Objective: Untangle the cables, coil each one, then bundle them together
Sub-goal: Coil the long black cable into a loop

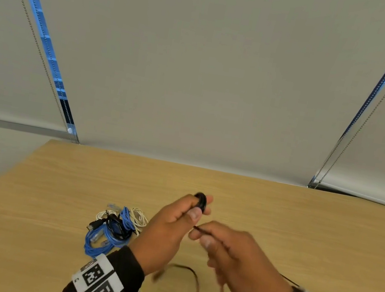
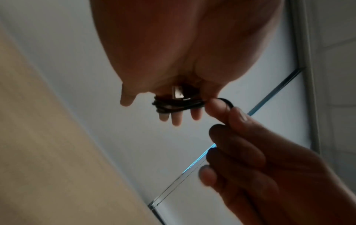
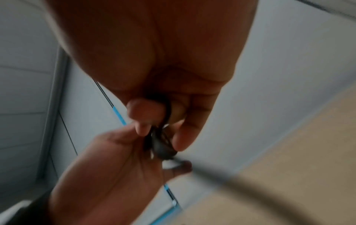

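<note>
Left wrist alone shows metal plug (image 2: pixel 178 93) inside black coil (image 2: pixel 179 105), left hand (image 2: pixel 163 50)

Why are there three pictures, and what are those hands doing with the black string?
No machine here: these are a person's two bare hands. The big picture comes from a camera worn on the head. The other two come from small cameras strapped to each wrist, looking along the hand, so the hands look huge.

The left hand holds a small coil of thin black cable; its silver plug shows in the left wrist view. The right hand pinches the loose end of the same cable, whose tail trails down onto the light wooden table.

Lying on the table to the left is a pile of blue, white and black cables.
</note>
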### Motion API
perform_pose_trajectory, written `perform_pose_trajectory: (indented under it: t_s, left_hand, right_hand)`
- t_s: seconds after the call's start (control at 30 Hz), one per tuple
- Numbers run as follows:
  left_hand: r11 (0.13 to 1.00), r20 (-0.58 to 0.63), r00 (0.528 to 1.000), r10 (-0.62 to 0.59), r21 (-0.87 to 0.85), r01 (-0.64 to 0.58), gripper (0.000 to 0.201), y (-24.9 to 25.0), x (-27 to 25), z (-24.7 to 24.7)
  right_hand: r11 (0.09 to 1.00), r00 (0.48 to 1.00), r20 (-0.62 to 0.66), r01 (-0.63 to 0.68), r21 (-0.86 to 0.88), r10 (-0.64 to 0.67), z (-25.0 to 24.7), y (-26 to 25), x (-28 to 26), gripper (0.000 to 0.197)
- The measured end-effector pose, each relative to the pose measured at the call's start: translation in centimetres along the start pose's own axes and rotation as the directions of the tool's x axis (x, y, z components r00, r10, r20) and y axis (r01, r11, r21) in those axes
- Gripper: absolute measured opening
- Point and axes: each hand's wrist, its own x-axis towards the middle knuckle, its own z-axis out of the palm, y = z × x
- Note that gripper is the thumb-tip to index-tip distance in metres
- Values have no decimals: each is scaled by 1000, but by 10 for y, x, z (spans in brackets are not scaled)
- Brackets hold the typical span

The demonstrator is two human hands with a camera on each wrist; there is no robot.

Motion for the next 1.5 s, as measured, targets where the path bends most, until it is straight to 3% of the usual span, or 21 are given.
perform_pose_trajectory:
  t_s: [0.07,0.17,0.27,0.4,0.5,0.6,0.7,0.8,0.9,0.97,1.03,1.2,1.27,1.33,1.43,1.5]
  left_hand:
    - [1000,85,996,-25,-13,26,27,0,-5,3]
    - [999,154,988,-26,-29,31,38,3,-11,6]
    - [991,192,980,-46,-114,68,50,5,-13,5]
    - [967,193,981,-36,-241,83,42,10,-14,8]
    - [944,139,988,-64,-312,105,41,11,-17,13]
    - [921,73,992,-105,-368,125,40,13,-19,21]
    - [892,52,989,-140,-427,149,38,15,-15,19]
    - [803,32,985,-168,-576,156,36,16,-11,5]
    - [650,-26,982,-186,-753,103,37,17,-5,-5]
    - [568,-34,981,-193,-819,83,39,19,1,-6]
    - [548,-61,978,-197,-834,58,38,20,6,-7]
    - [718,-270,940,-209,-695,-40,27,15,17,-21]
    - [840,-358,913,-193,-541,-34,24,7,20,-23]
    - [970,-396,910,-124,-242,27,24,0,21,-22]
    - [986,-210,977,-42,150,74,21,-14,18,-14]
    - [976,-82,994,-70,198,85,22,-22,13,-8]
  right_hand:
    - [997,991,-135,14,-73,-24,-15,-4,3,17]
    - [999,967,-254,5,-34,-13,-29,-2,8,10]
    - [1000,974,-227,25,-9,-26,-31,2,10,20]
    - [996,986,-149,81,37,-75,-27,4,12,22]
    - [996,986,-140,85,-27,-88,-20,4,13,29]
    - [995,980,-172,90,-32,-94,-9,6,15,30]
    - [994,973,-221,85,73,-68,-6,7,18,24]
    - [965,980,-184,-30,260,80,-14,17,19,19]
    - [942,983,-97,-119,315,157,-11,30,14,14]
    - [928,985,-58,-135,348,165,0,32,11,21]
    - [891,982,-32,-157,427,189,15,32,8,31]
    - [751,920,158,-386,536,360,38,35,-3,24]
    - [787,912,202,-411,461,358,41,35,-6,24]
    - [849,921,218,-385,362,324,38,28,-7,23]
    - [909,941,209,-318,270,267,22,15,-5,22]
    - [942,970,114,-237,237,215,8,6,-3,18]
